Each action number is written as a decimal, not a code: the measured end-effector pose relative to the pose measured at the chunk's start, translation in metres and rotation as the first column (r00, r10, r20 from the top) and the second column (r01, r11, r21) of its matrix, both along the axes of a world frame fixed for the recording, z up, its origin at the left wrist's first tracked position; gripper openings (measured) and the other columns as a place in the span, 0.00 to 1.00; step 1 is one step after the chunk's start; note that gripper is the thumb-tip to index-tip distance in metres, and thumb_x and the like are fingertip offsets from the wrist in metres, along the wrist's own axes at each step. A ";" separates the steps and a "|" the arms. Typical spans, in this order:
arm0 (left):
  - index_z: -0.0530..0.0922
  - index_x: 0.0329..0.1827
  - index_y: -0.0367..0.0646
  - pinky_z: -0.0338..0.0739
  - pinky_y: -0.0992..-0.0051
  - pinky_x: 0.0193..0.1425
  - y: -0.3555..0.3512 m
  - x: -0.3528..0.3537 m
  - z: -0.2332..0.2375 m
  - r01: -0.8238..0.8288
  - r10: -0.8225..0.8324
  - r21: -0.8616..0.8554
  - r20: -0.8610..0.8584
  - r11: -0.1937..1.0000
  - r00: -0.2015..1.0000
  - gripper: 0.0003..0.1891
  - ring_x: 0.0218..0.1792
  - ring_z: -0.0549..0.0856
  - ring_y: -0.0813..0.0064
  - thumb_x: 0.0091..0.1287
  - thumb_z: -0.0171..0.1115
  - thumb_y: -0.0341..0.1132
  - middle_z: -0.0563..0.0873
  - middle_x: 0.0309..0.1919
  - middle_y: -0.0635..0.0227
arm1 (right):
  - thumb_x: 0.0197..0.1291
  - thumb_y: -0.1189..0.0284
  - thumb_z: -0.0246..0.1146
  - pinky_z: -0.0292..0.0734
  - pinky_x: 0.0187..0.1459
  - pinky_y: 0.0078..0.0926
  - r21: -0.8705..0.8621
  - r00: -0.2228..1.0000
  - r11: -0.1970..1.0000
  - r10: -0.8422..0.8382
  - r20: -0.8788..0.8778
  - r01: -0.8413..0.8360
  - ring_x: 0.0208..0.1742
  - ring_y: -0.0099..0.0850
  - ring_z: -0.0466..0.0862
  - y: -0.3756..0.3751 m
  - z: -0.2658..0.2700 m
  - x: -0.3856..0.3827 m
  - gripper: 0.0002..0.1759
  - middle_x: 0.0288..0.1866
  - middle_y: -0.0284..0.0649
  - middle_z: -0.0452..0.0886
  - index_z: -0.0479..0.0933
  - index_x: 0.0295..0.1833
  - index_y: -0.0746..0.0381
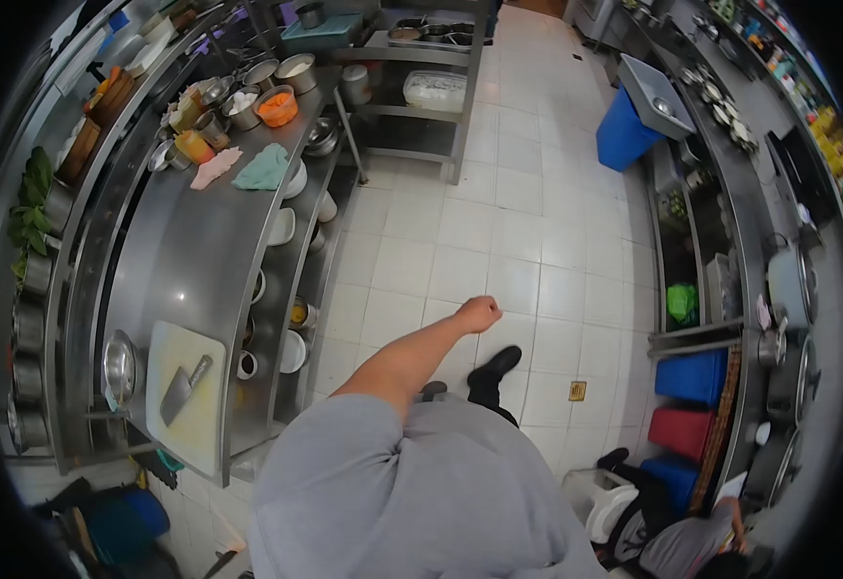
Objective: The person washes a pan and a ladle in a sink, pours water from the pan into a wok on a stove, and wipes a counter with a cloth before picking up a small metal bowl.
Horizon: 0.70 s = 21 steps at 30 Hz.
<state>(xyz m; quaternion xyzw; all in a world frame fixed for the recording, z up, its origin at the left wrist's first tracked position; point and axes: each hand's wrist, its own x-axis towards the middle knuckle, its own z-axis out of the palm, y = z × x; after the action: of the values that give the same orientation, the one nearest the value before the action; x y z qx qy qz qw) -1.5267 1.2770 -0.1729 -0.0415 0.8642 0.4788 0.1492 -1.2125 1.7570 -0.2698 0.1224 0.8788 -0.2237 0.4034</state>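
Observation:
My left hand point(479, 314) is curled into a loose fist over the tiled floor, swung out in front of my body. No object shows in its fingers, and it touches nothing. Below it are my black shoe point(500, 365) and dark trouser leg. My right hand is out of sight. To my left, a white cutting board point(211, 386) lies on the steel counter point(180, 261), with a knife point(182, 391) resting on it. Beside the board sits a metal bowl point(124, 367).
Pots, an orange-filled tub point(276, 106) and a green cloth point(263, 168) crowd the counter's far end. A steel shelf rack point(412, 135) stands ahead. On the right are a blue bin point(626, 130) and a long counter. Another person point(672, 540) is low at the bottom right, beside a white stool.

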 end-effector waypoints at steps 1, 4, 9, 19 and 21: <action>0.88 0.48 0.40 0.84 0.55 0.59 0.002 -0.002 -0.011 0.040 -0.038 -0.036 0.043 0.999 0.998 0.19 0.53 0.90 0.50 0.69 0.67 0.48 0.91 0.49 0.49 | 0.64 0.56 0.70 0.85 0.54 0.45 -0.039 1.000 0.999 0.011 -0.018 -0.011 0.50 0.50 0.92 -0.005 0.002 -0.031 0.23 0.46 0.54 0.92 0.90 0.52 0.65; 0.89 0.49 0.41 0.83 0.53 0.61 -0.014 0.026 -0.075 0.237 -0.189 -0.234 0.210 0.943 0.959 0.21 0.53 0.90 0.49 0.71 0.65 0.52 0.92 0.48 0.47 | 0.65 0.56 0.69 0.85 0.54 0.46 -0.114 0.995 0.990 0.082 -0.051 -0.088 0.50 0.50 0.92 -0.018 0.003 -0.119 0.23 0.46 0.54 0.92 0.90 0.52 0.64; 0.91 0.50 0.36 0.81 0.52 0.65 -0.095 0.086 -0.089 0.334 -0.074 -0.329 0.606 0.883 0.792 0.27 0.56 0.90 0.48 0.70 0.66 0.55 0.91 0.53 0.45 | 0.66 0.55 0.69 0.85 0.53 0.47 -0.153 0.945 0.934 0.306 -0.114 -0.322 0.49 0.50 0.92 -0.024 -0.002 -0.283 0.22 0.45 0.55 0.92 0.90 0.52 0.63; 0.83 0.57 0.44 0.85 0.62 0.41 -0.190 0.083 -0.020 -0.981 0.762 0.130 0.619 0.142 0.192 0.19 0.41 0.87 0.67 0.74 0.67 0.49 0.85 0.39 0.66 | 0.71 0.64 0.63 0.81 0.33 0.36 -0.162 0.876 0.910 0.300 -0.379 -0.382 0.35 0.37 0.88 -0.134 0.065 -0.729 0.15 0.37 0.44 0.87 0.84 0.50 0.66; 0.82 0.59 0.40 0.84 0.62 0.41 -0.226 0.066 -0.004 -0.979 0.856 0.169 0.484 0.114 0.183 0.24 0.41 0.87 0.66 0.72 0.70 0.51 0.85 0.44 0.64 | 0.72 0.65 0.60 0.77 0.26 0.29 -0.370 0.969 0.925 -0.011 -0.246 -0.083 0.30 0.30 0.84 -0.190 0.087 -0.755 0.14 0.33 0.40 0.84 0.81 0.53 0.65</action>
<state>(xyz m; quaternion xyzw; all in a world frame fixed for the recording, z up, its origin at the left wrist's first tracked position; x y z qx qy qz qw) -1.4612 1.0505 -0.1774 -0.6005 0.4785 0.6375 -0.0640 -1.9675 1.5673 -0.1830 -0.0020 0.8642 -0.3944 0.3124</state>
